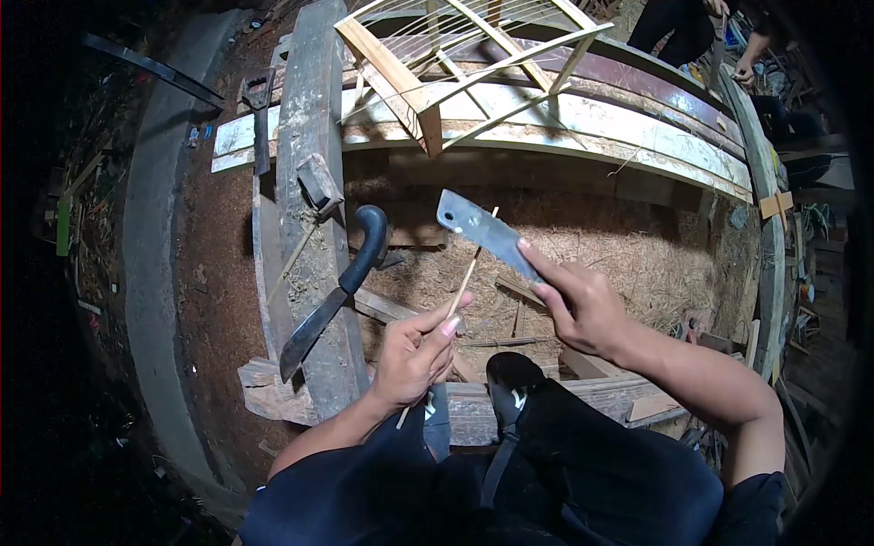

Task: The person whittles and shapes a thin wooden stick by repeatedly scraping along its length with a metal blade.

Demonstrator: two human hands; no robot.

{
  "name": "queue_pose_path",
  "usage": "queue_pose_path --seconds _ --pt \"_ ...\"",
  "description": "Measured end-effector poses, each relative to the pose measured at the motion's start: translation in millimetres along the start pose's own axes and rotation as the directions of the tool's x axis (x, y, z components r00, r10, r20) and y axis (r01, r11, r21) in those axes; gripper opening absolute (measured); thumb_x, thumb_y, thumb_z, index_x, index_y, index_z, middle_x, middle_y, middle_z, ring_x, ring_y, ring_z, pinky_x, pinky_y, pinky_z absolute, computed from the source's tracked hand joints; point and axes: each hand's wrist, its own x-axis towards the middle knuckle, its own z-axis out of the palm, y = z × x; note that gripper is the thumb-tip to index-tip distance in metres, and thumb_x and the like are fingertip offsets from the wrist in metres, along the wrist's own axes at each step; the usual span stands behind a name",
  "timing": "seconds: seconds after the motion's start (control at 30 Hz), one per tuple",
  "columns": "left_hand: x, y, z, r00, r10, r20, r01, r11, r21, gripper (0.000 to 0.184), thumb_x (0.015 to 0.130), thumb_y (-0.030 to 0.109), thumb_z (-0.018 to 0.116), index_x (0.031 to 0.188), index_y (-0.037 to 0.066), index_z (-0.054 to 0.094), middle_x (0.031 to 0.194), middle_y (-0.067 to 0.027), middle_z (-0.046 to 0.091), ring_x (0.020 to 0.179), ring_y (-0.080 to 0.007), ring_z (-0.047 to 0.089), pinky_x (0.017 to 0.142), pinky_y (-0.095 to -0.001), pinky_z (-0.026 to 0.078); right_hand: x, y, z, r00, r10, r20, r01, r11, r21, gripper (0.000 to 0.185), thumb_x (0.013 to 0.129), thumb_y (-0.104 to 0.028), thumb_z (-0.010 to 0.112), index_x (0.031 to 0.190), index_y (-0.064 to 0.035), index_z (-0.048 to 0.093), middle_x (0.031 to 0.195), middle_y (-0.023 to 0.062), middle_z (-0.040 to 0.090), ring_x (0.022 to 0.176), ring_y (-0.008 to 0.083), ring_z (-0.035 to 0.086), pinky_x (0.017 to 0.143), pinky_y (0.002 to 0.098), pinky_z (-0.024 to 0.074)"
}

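Observation:
My left hand [414,359] pinches a thin wooden stick [468,276] between thumb and fingers; its lower end sticks out below the hand. In my right hand [587,309] is a cleaver [487,232] with a grey, squarish blade and a small hole near its far corner. The blade lies across the upper part of the stick and appears to touch it. My right fingers cover the cleaver's near end, so its handle is hidden. Left of my hands, a machete [319,328] with a curved black handle rests on a wooden beam [311,100].
A slatted wooden frame [391,68] stands on pale boards [583,123] at the back. A handsaw [261,127] leans at the left beam. Wood shavings [628,264] cover the ground between the beams. At the top right, another person's hand [746,71] shows.

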Motion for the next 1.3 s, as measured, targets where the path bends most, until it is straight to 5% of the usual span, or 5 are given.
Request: queue_pose_path --seconds 0.4,0.53,0.67,1.1,1.3 --pt "-5 -4 -2 0.998 0.056 0.009 -0.057 0.995 0.083 0.041 0.104 0.013 0.048 0.142 -0.002 0.046 0.056 0.0067 0.038 0.042 -0.0017 0.031 0.041 -0.0216 0.028 9 -30 -17 0.954 -0.032 0.299 0.086 0.982 -0.169 0.054 0.095 -0.017 0.059 0.147 -0.0172 0.046 0.069 0.0127 0.060 0.054 0.0239 0.059 0.050 0.0389 0.0504" --pt "-1 1 2 0.999 0.032 0.023 -0.035 0.992 0.119 0.038 0.106 0.017 0.046 0.137 -0.005 0.051 0.051 0.0071 0.037 0.041 -0.0020 0.031 0.041 -0.0208 0.029 19 0 -7 0.998 0.031 -0.049 -0.030 0.999 0.013 0.054 0.098 -0.029 0.057 0.149 -0.0254 0.042 0.070 0.0140 0.062 0.051 0.0220 0.059 0.043 0.0342 0.0509" --pt "-4 -2 -6 0.999 0.050 0.020 -0.053 0.974 0.218 0.042 0.106 0.018 0.044 0.143 -0.003 0.045 0.051 0.0078 0.034 0.041 -0.0015 0.030 0.041 -0.0205 0.029 9 -28 -14 0.971 -0.046 0.234 0.072 0.992 -0.102 0.056 0.096 -0.027 0.059 0.149 -0.0231 0.042 0.069 0.0155 0.062 0.054 0.0264 0.063 0.049 0.0393 0.0541" --pt "-1 6 4 0.995 0.072 -0.064 -0.061 0.985 0.164 0.026 0.105 0.013 0.047 0.094 -0.003 0.064 0.056 0.0061 0.045 0.048 -0.0010 0.035 0.045 -0.0217 0.026 25 7 -7 0.997 0.044 -0.068 -0.045 0.999 -0.014 0.054 0.097 -0.036 0.057 0.149 -0.0256 0.043 0.066 0.0171 0.058 0.049 0.0280 0.060 0.043 0.0421 0.0510" --pt "1 5 5 0.977 0.161 -0.137 -0.115 0.948 0.296 0.021 0.102 0.010 0.051 0.109 -0.006 0.064 0.059 0.0078 0.045 0.051 0.0008 0.034 0.047 -0.0202 0.024 14 -20 -7 0.990 -0.008 0.144 0.012 1.000 -0.022 0.053 0.098 -0.033 0.056 0.149 -0.0266 0.043 0.068 0.0178 0.060 0.049 0.0307 0.060 0.047 0.0442 0.0530"
